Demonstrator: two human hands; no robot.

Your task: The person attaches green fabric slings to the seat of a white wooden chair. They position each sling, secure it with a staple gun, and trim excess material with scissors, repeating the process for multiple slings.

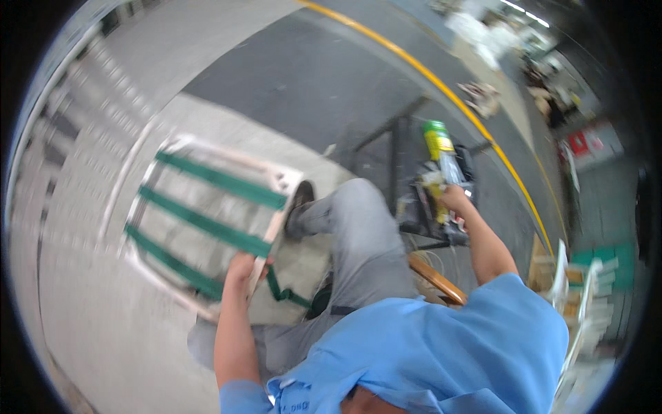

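Note:
A pale wooden frame [279, 224] leans beside my left leg, with several dark green webbing straps [207, 222] stretched across it. My left hand [243, 268] is closed round its near rail, and a loose green strap end [281, 291] hangs just to the right of that hand. On the right, my right hand [455, 200] reaches over a dark metal stand [393, 165] that holds a clutter of tools. Its fingers are curled, but blur hides what they grip. A green and yellow can [437, 138] lies just beyond it.
An orange-brown wooden bar [438, 277] is close to my right hip. Pale wooden pieces [579, 297] are stacked at the far right. A yellow line [414, 62] curves across the dark floor [296, 76]. Perforated pale panels [89, 117] stand at the left.

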